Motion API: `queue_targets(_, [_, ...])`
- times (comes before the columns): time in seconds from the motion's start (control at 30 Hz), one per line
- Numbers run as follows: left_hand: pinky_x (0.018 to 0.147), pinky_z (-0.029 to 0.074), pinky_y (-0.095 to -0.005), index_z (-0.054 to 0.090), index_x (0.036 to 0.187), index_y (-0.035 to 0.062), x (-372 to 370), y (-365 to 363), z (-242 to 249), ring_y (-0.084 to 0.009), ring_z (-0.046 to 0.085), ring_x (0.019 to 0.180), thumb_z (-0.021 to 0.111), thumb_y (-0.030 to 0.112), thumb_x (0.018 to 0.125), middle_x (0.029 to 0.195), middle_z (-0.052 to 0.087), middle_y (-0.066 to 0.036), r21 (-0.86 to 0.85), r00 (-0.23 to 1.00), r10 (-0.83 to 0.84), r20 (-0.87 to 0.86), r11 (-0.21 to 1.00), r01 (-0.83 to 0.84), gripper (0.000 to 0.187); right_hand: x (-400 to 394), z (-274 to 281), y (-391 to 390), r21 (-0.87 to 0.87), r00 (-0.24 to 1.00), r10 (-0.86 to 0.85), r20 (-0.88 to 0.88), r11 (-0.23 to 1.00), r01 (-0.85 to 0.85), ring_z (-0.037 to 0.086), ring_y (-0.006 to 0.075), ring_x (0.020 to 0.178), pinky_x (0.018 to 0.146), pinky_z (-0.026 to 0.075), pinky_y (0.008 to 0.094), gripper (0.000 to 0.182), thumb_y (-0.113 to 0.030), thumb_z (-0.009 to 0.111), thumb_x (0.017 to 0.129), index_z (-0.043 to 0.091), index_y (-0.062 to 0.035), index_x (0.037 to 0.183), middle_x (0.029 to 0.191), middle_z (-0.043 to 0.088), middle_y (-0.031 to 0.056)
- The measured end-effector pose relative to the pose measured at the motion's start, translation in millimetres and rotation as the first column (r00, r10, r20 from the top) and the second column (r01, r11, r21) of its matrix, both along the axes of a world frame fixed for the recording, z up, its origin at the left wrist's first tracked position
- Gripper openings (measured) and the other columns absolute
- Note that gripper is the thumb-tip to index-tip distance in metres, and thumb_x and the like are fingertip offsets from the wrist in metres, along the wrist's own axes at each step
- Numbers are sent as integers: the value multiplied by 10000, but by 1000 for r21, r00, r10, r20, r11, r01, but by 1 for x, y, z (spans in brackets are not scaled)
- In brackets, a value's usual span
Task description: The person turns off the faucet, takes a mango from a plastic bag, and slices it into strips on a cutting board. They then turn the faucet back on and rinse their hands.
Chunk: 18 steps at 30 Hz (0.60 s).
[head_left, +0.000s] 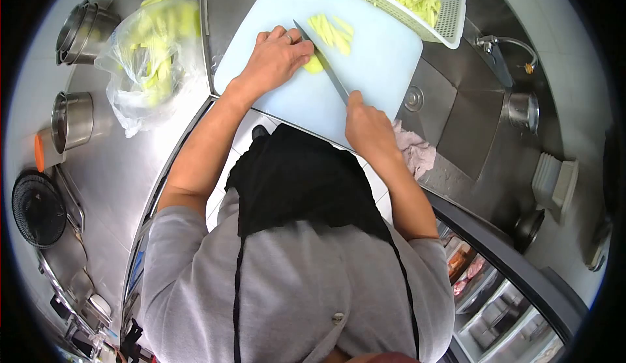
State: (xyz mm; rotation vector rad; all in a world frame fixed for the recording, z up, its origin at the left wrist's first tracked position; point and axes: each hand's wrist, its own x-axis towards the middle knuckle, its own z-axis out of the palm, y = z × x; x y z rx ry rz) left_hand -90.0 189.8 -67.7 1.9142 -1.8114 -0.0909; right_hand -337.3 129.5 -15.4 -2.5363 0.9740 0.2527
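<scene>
A pale blue-white cutting board (385,57) lies in front of me. My left hand (277,57) presses down on a pale yellow-green vegetable piece (313,64), fingers curled against it. Wrapped round the handle of a kitchen knife (334,79), my right hand (370,128) is closed. The blade runs along the right side of the piece, close to the left fingertips, with its tip pointing away from me. Just beyond the blade, several cut vegetable strips (331,34) lie loose on the board. The vegetable's exact kind cannot be made out.
A white perforated basket (450,21) full of strips stands at the back right, beside a sink (473,128) with a faucet (508,40). A pink cloth (414,148) lies near my right forearm. On the left are a plastic bag of vegetables (153,50) and metal pots (72,122).
</scene>
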Motion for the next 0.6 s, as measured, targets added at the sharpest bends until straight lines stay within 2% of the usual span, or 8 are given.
queue_targets(0.17, [882,413,-430,706,1001,190,2,0,-2,-254,564,1004,721,208,932,1011,639,15,-3,1000,-18,-7,1000,18,73,0,31,12,35,999,-26,-43,999,28,706,526,799,763,562,593,84,23,473,935,499,45,1012,805,693,335])
queue_targets(0.27, [877,410,-426,707,996,184,1,2,-4,-251,567,999,721,204,930,1004,641,19,4,999,-32,-25,999,32,70,3,2,10,27,998,-58,6,998,58,703,532,806,771,558,598,88,26,477,930,496,44,1014,806,692,338])
queue_targets(0.47, [872,409,-421,710,980,176,10,-3,-6,-251,566,989,721,197,928,997,643,22,-22,998,-31,-56,999,29,57,8,25,17,28,998,-52,-18,998,53,701,529,800,766,550,608,85,24,475,931,492,48,1011,793,689,333])
queue_targets(0.57, [869,413,-427,709,971,175,8,0,-7,-251,566,984,720,190,929,993,644,22,2,996,-43,-78,999,43,46,7,-4,13,21,998,-50,47,999,49,701,530,801,779,549,612,93,20,474,929,485,52,1015,795,689,335])
queue_targets(0.6, [868,415,-429,708,968,175,12,-3,-6,-252,566,982,719,187,929,991,644,22,5,996,-40,-75,999,41,42,13,2,9,19,998,-51,45,999,51,700,534,802,781,548,614,94,20,474,928,484,53,1015,794,688,339])
